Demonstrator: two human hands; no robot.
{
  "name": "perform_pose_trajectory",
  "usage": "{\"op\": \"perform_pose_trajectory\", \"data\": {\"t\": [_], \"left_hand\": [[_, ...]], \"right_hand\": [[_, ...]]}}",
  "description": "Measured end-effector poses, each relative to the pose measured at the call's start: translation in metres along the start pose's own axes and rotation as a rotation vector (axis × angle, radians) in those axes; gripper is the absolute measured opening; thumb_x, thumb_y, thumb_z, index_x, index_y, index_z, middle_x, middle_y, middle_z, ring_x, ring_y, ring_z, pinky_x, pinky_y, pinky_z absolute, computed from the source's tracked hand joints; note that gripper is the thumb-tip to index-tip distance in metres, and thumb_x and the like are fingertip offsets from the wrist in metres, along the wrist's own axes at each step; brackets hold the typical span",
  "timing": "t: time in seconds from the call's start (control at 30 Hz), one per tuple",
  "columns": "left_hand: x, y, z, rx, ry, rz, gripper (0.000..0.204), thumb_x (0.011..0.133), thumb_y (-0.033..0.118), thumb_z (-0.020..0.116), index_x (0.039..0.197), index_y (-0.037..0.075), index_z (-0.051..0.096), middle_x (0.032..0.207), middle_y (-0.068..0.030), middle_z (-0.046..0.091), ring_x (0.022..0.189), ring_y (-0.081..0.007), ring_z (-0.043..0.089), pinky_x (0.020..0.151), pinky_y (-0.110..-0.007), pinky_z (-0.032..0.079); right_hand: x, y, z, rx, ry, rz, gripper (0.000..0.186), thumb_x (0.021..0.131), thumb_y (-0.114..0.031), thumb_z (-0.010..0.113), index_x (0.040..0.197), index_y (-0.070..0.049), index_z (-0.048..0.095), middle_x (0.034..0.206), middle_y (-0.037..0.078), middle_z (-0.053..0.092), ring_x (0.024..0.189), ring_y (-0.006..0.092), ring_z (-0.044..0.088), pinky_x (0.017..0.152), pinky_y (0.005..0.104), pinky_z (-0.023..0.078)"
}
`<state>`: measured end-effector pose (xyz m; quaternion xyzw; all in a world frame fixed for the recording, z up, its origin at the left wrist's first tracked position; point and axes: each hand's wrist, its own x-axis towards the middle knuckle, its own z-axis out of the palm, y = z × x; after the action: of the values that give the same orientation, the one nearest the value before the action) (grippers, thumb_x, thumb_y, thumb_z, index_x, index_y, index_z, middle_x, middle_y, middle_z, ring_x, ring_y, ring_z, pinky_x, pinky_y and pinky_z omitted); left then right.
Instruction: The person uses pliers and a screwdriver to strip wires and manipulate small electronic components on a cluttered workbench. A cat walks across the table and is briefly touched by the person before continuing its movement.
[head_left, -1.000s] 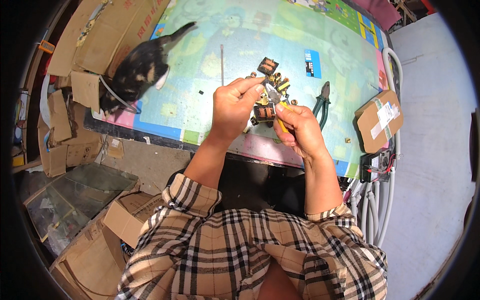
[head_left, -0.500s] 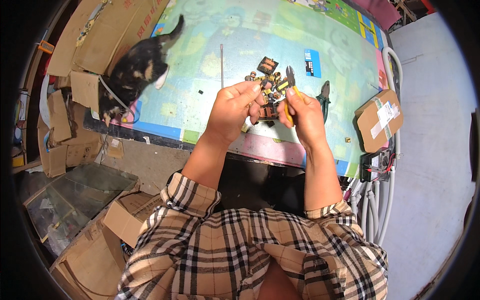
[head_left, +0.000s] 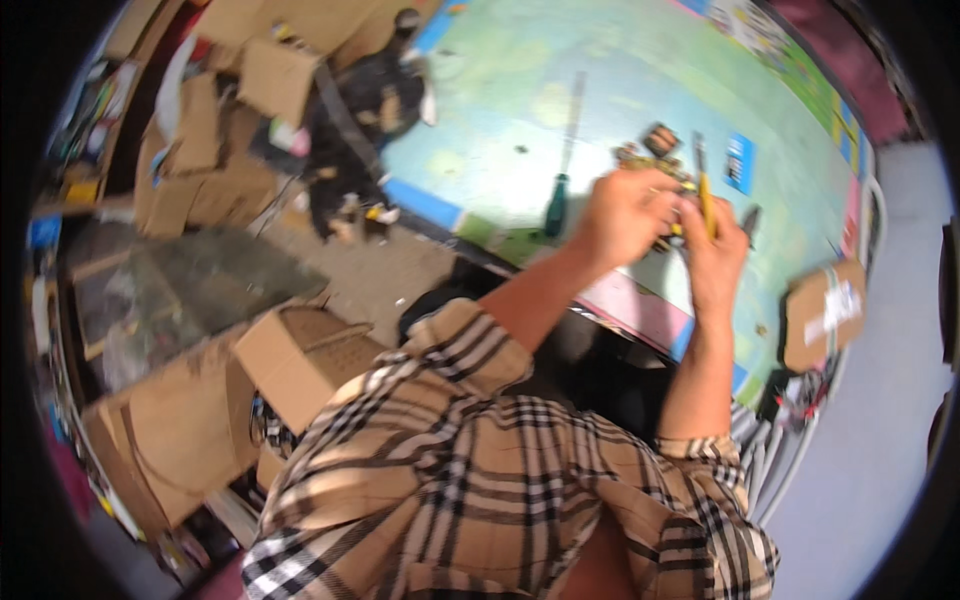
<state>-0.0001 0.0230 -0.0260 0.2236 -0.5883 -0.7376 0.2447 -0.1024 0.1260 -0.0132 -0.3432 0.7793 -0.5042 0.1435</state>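
My left hand point(head_left: 626, 218) is closed over the near edge of a table, its fingers pinching something small that I cannot make out. Close beside it, my right hand point(head_left: 718, 265) grips yellow-handled diagonal cutters point(head_left: 706, 198), jaws pointing away from me. The fingertips of both hands nearly meet. Behind and beneath them lies a pile of small electronic parts point(head_left: 632, 158), partly hidden by my hands. A copper-wound transformer point(head_left: 660, 139) sits at its far side. A green-handled screwdriver point(head_left: 558, 205) lies left of my left hand. Motion blurs the picture.
A dark cat point(head_left: 370, 110) is at the table's left edge near torn cardboard point(head_left: 278, 80). Right of the parts are a blue card point(head_left: 739, 163) and dark pliers point(head_left: 752, 222). A small cardboard box point(head_left: 825, 315) sits at the right edge. An open carton point(head_left: 290, 365) stands lower left.
The whole view has swung left, so the table appears farther right and tilted. My hands have come closer together, and the screwdriver's green handle now shows.
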Motion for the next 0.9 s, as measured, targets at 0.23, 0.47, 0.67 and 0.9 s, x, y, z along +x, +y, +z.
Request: {"op": "perform_pose_trajectory", "data": {"t": [0.23, 0.47, 0.67, 0.9], "left_hand": [[-0.01, 0.037, -0.007, 0.529, 0.146, -0.027, 0.017, 0.078, 0.017, 0.065, 0.081, 0.0, 0.069, 0.069, -0.0156, 0.066, 0.06, -0.024, 0.064, 0.06, -0.034, 0.05], [-0.003, 0.034, -0.012, 0.529, 0.171, -0.057, 0.016, 0.072, 0.016, 0.067, 0.077, 0.001, 0.07, 0.072, -0.0176, 0.067, 0.068, -0.0301, 0.067, 0.065, -0.036, 0.053], [-0.005, 0.029, 0.0, 0.604, 0.244, 0.032, 0.017, 0.067, 0.014, 0.066, 0.067, -0.003, 0.066, 0.068, -0.0225, 0.062, 0.069, -0.0383, 0.065, 0.068, -0.043, 0.052], [-0.011, 0.042, 0.022, 0.517, 0.249, 0.016, 0.011, 0.059, 0.005, 0.065, 0.063, -0.006, 0.066, 0.067, -0.0269, 0.063, 0.067, -0.0372, 0.067, 0.065, -0.04, 0.055]], "right_hand": [[-0.009, -0.015, 0.003, -0.156, -0.019, -0.204, 0.015, 0.082, 0.001, 0.064, 0.096, 0.002, 0.066, 0.09, 0.009, 0.058, 0.08, 0.0174, 0.055, 0.072, 0.0269, 0.045], [-0.006, -0.011, 0.009, -0.226, -0.085, -0.281, 0.017, 0.082, 0.003, 0.061, 0.098, 0.001, 0.066, 0.091, 0.01, 0.058, 0.082, 0.0202, 0.057, 0.075, 0.0282, 0.046], [0.014, 0.069, -0.016, -0.159, -0.043, 0.019, 0.023, 0.092, -0.011, 0.05, 0.107, 0.0, 0.064, 0.088, 0.004, 0.059, 0.071, 0.0118, 0.053, 0.065, 0.0263, 0.044], [0.037, 0.119, -0.033, -0.684, -0.112, -0.002, 0.034, 0.085, -0.021, 0.06, 0.114, -0.002, 0.062, 0.096, 0.009, 0.068, 0.084, 0.018, 0.062, 0.073, 0.0328, 0.048]]}}
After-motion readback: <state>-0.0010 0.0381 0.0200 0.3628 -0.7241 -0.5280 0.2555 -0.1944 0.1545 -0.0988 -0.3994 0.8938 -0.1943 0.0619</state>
